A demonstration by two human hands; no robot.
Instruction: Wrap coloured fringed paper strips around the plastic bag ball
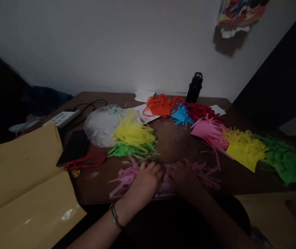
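Note:
A pink fringed paper strip (128, 176) lies at the table's front edge, its cut strands spreading out on both sides. My left hand (149, 177), with a bracelet on the wrist, has its fingers curled onto the paper's middle. Close beside it, my right hand (183, 177) bends its fingers over the same paper. The hands cover much of the middle, and the fingertips are partly hidden in the dim light. Just beyond my left hand are a yellow fringed paper (135, 131) and a light green fringed paper (120, 149).
Orange (163, 105), blue (180, 114), red, pink, yellow (246, 148) and green fringed papers arc along the right. A black bottle (194, 87) stands at the back. Left are a plastic bag (101, 126), a dark phone (74, 147), a power strip (62, 118) and brown paper (28, 155).

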